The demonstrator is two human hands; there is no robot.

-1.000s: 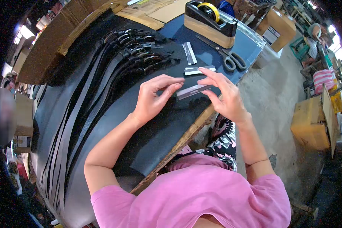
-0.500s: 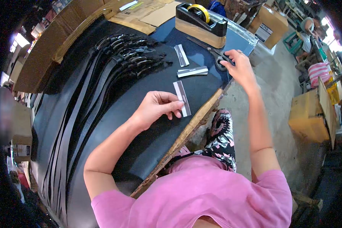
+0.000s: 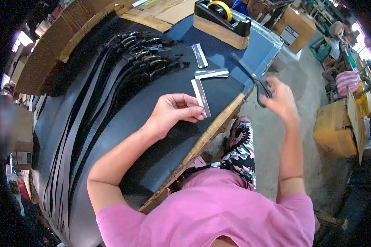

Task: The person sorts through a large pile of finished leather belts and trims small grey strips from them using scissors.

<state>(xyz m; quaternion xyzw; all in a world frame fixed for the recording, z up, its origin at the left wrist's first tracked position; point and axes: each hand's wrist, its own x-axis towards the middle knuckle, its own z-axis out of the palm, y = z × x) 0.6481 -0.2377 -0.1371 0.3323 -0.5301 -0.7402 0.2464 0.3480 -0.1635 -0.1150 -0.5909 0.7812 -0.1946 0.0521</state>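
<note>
My left hand (image 3: 173,113) pinches the lower end of a black-and-white printed label strip (image 3: 200,95) between thumb and fingers, just above the dark tabletop. A pair of black-handled scissors (image 3: 259,85) is in my right hand (image 3: 283,102), off the right edge of the table, its blades pointing up and left and blurred by motion. More label strips (image 3: 211,74) lie just beyond the held one, and another small group of strips (image 3: 200,56) rests farther back. To the left, several black straps with buckles (image 3: 99,78) lie side by side along the table.
A tape dispenser (image 3: 222,29) with yellow tape stands at the table's far end. Cardboard (image 3: 76,31) walls the left side. The worn wooden table edge (image 3: 202,144) runs before me. Cartons (image 3: 334,125) stand on the floor at right; another person (image 3: 335,39) sits beyond.
My right hand has picked the scissors up off the table and drawn them right and toward me. The left hand still pinches the label strip, which has shifted slightly.
</note>
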